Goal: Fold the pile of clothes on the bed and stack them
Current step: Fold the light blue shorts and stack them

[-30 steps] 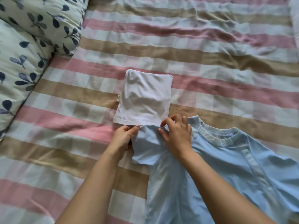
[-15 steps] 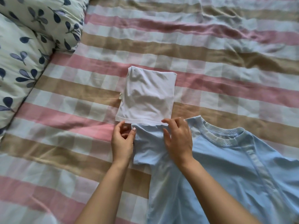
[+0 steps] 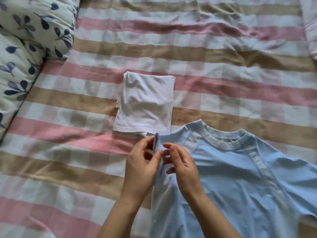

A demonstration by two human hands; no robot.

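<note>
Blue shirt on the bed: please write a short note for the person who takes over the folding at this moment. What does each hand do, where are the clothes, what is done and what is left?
Left-hand grip: pinches the bunched sleeve of the blue shirt.
Right-hand grip: pinches the same sleeve from the other side.
Blue shirt: spread on the striped bedsheet, collar away from the person, not yet folded.
White garment: folded, lying just beyond the sleeve.
Left to do: fold the blue shirt, then stack it with the white garment.
</note>
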